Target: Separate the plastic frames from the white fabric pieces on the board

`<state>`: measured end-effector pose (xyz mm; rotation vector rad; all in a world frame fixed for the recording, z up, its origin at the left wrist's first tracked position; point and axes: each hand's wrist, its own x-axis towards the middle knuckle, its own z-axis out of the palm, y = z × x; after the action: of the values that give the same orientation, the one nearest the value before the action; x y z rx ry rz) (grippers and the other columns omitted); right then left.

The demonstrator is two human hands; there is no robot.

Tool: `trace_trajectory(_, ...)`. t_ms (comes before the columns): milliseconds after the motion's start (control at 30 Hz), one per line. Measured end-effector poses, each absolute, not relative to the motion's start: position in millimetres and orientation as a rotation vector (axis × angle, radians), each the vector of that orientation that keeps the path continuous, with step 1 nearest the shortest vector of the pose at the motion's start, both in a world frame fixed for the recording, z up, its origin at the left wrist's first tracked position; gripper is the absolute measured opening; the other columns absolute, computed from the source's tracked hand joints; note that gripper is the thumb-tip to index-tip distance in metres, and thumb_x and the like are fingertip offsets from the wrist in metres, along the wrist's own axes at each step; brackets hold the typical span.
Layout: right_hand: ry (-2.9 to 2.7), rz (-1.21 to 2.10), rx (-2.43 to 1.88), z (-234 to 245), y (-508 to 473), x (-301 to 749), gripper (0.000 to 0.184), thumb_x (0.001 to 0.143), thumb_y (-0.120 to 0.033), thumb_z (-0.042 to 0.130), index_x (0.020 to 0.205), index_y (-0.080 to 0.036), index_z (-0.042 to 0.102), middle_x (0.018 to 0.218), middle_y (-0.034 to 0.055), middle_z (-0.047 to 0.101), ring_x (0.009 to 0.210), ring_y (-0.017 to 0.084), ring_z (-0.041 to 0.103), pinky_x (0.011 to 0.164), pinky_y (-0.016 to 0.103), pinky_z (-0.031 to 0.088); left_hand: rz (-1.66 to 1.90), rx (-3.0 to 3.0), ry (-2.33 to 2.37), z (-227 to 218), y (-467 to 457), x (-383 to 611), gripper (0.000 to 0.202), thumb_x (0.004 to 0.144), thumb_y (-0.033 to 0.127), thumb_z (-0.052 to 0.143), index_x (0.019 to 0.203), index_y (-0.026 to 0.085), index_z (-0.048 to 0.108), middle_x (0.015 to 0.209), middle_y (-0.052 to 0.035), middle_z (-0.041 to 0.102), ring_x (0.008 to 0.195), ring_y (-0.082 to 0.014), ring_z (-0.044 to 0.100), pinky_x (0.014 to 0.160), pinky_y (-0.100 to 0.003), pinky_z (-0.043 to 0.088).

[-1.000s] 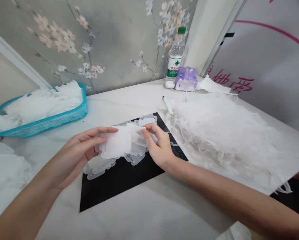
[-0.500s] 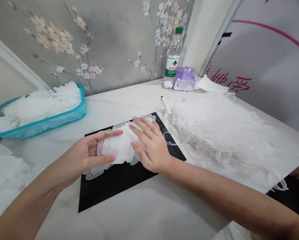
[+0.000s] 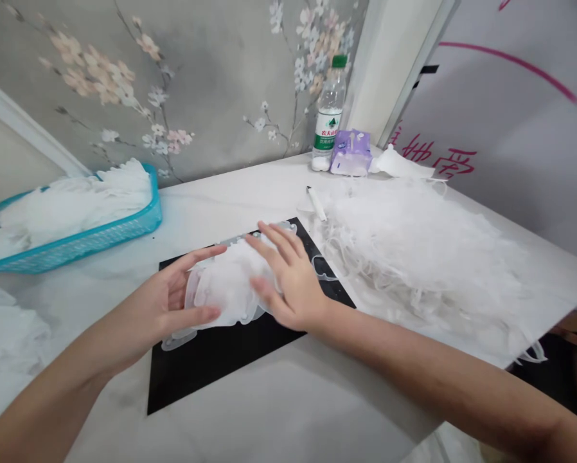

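A loose stack of thin, white, translucent silicone-like pieces [image 3: 228, 283] lies over a black mat [image 3: 211, 360]. Around the stack's left end curls my left hand [image 3: 175, 292], its thumb in front and fingers behind, gripping the edges. My right hand [image 3: 288, 283] is open, fingers spread, with its palm side against the right part of the stack; its fingertips are slightly blurred. Flatter clear pieces [image 3: 180, 339] with small holes show under the stack. On the mat's right side lies a thin clear outline strip [image 3: 323, 270].
A blue basket [image 3: 119, 222] of white pieces stands at the back left, and another white pile [image 3: 9, 347] lies nearer. On the right spreads a heap of stringy clear trimmings [image 3: 414, 238]. Behind are a white pen [image 3: 317, 204], a bottle [image 3: 329, 116] and a purple tissue pack [image 3: 351, 153].
The stack between my hands has shifted and looks more ruffled and uneven. Both hands stay in nearly the same place around it. The whole view has moved slightly.
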<state>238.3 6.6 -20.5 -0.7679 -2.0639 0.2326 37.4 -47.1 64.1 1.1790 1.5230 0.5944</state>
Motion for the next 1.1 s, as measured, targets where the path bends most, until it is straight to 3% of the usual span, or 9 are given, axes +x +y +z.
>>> trace_trajectory(100,-2.252,0.136,-0.466,-17,2,238,0.047,0.092,-0.051,0.042,0.132,-0.028,0.054,0.143,0.005,0.05,0.136,0.023,0.04,0.116,0.045,0.028,0.616,1.161,1.523,64,-47,37,0.079,0.068,0.035,0.079,0.138,0.036,0.044,0.122,-0.0044,0.066,0.111,-0.0231,0.062,0.082,-0.026,0.055)
trace_trajectory(200,-2.179,0.188,-0.726,-21,6,237,0.042,0.095,-0.045,0.039,0.128,-0.025,0.057,0.141,0.0069,0.052,0.136,0.026,0.04,0.115,0.052,0.025,0.611,1.141,1.51,63,-46,35,0.078,0.065,0.032,0.08,0.136,0.036,0.049,0.113,-0.0037,0.07,0.104,-0.0232,0.066,0.078,-0.023,0.056)
trace_trajectory(333,-1.882,0.332,-1.07,-24,17,238,0.044,0.097,-0.04,0.035,0.128,-0.015,0.054,0.135,0.0155,0.054,0.13,0.029,0.043,0.106,0.053,0.036,0.61,1.136,1.508,63,-45,34,0.079,0.064,0.032,0.081,0.136,0.036,0.049,0.112,-0.0037,0.07,0.102,-0.0237,0.067,0.077,-0.023,0.055)
trace_trajectory(467,-1.886,0.28,-0.825,-16,8,239,0.037,0.095,-0.034,0.041,0.123,-0.013,0.054,0.124,0.0155,0.06,0.119,0.025,0.052,0.101,0.045,0.042,0.615,1.143,1.522,63,-45,36,0.079,0.066,0.034,0.08,0.137,0.035,0.046,0.108,-0.0048,0.07,0.1,-0.0228,0.067,0.077,-0.024,0.056)
trace_trajectory(567,-1.92,0.355,-0.672,-11,-5,236,0.04,0.091,-0.041,0.049,0.121,-0.015,0.053,0.115,0.0135,0.065,0.108,0.023,0.059,0.093,0.039,0.047,0.593,1.147,1.512,63,-47,39,0.077,0.068,0.035,0.079,0.137,0.035,0.045,0.11,-0.0051,0.069,0.099,-0.0218,0.067,0.078,-0.025,0.056)
trace_trajectory(733,-1.974,0.77,-0.82,-15,0,231,0.043,0.079,-0.058,0.062,0.1,-0.02,0.065,0.089,0.004,0.071,0.075,0.016,0.065,0.066,0.027,0.049,0.57,1.153,1.433,61,-48,43,0.07,0.07,0.034,0.078,0.134,0.033,0.05,0.114,-0.0041,0.068,0.104,-0.0222,0.065,0.084,-0.025,0.055)
trace_trajectory(867,-1.581,0.958,-1.183,-18,27,239,0.045,0.093,-0.053,0.042,0.076,-0.018,0.064,0.065,0.0017,0.066,0.055,0.012,0.058,0.057,0.026,0.046,0.539,1.12,1.485,59,-44,39,0.074,0.07,0.036,0.078,0.136,0.028,0.047,0.113,-0.0056,0.069,0.101,-0.0223,0.067,0.082,-0.025,0.055)
trace_trajectory(1000,-1.669,0.512,-0.959,-12,26,244,0.04,0.097,-0.043,0.033,0.112,-0.019,0.061,0.119,0.0113,0.066,0.098,0.02,0.064,0.087,0.037,0.049,0.616,1.112,1.56,58,-41,34,0.079,0.066,0.037,0.08,0.138,0.03,0.047,0.115,-0.005,0.069,0.101,-0.022,0.067,0.081,-0.025,0.056)
trace_trajectory(1100,-2.255,0.395,-0.551,-11,14,240,0.043,0.097,-0.044,0.036,0.131,-0.024,0.053,0.142,0.0059,0.051,0.128,0.022,0.048,0.109,0.041,0.036,0.682,1.106,1.52,60,-41,32,0.074,0.064,0.034,0.08,0.134,0.031,0.053,0.118,-0.0039,0.068,0.104,-0.0217,0.066,0.083,-0.023,0.055)
